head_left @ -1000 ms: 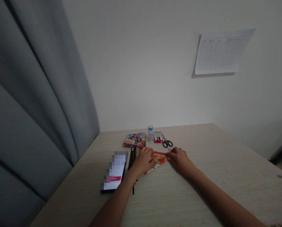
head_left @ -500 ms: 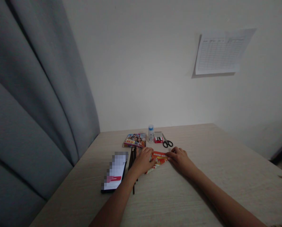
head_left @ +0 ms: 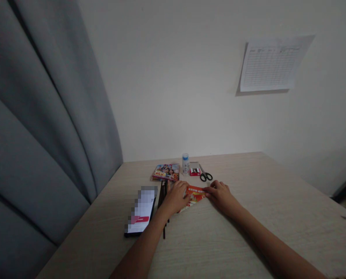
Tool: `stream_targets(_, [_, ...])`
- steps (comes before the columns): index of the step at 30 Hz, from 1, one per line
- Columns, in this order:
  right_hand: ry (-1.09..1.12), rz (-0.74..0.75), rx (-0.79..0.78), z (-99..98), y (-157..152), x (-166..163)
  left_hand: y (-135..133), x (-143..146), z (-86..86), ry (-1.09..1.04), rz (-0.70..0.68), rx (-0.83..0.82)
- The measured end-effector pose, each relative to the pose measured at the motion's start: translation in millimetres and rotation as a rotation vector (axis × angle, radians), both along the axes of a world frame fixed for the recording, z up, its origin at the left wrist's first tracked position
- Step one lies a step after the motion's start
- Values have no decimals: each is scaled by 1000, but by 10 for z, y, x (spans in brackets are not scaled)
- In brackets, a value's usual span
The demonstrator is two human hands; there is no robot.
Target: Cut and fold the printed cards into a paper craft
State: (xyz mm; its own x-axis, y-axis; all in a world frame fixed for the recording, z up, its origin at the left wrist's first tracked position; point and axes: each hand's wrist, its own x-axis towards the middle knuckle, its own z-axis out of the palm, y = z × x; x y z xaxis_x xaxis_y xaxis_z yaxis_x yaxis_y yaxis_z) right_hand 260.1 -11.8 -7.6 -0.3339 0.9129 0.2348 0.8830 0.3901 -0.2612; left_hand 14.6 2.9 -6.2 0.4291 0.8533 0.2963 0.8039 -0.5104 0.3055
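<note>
Wooden table [head_left: 248,217] against a pale wall, grey curtain [head_left: 45,135] at left | red printed paper [head_left: 195,195] lies flat mid-table | my left hand [head_left: 175,197] presses it down, fingers spread | my right hand [head_left: 221,195] pinches its right corner | phone [head_left: 141,211] near my left wrist | scissors [head_left: 204,175], booklet [head_left: 165,172] beyond

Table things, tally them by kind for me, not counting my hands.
Phone: 1
Bundle of thin black sticks: 1
Orange printed paper: 1
Colourful booklet: 1
Blue-capped bottle: 1
Small red box: 1
Scissors: 1
Total: 7
</note>
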Motion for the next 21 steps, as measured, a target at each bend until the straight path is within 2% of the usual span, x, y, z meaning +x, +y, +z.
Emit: stream_targets(21, [18, 16, 4, -24, 11, 5, -56, 13, -1, -52, 61, 11])
